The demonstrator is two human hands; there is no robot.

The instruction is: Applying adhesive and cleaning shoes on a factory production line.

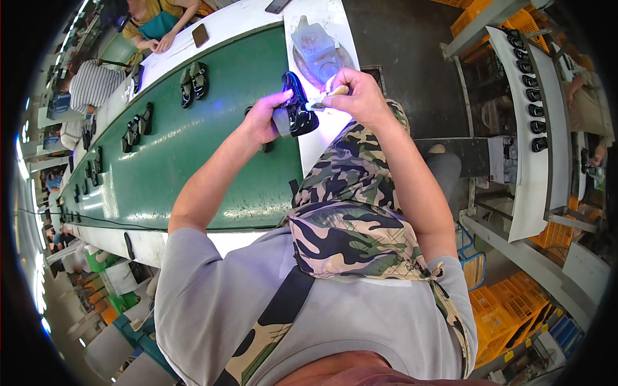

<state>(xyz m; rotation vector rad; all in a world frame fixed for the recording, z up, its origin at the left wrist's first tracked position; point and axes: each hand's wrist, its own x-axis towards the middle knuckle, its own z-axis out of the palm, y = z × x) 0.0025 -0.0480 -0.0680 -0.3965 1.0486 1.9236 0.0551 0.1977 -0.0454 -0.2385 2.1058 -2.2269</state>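
Note:
My left hand (pixel 261 119) is closed around a glossy black shoe (pixel 298 109), holding it up over the edge of the green belt, thumb along its side. Close by on the right, my right hand (pixel 362 96) pinches a small pale, yellowish piece (pixel 337 91) against the shoe's near side; its kind cannot be made out. Bright blue-violet light falls on the shoe and the fingertips. Just beyond the hands, a translucent bluish plastic container (pixel 314 42) stands on the white side table (pixel 331 13), over a round, stained base.
Pairs of black shoes (pixel 194 83) stand along the green belt (pixel 212 148) to my left. A phone (pixel 200 35) lies on its white border, near a person's folded hands (pixel 162 45). At right, a rack (pixel 524 135) carries a row of black shoes; orange crates (pixel 508 312) are stacked below.

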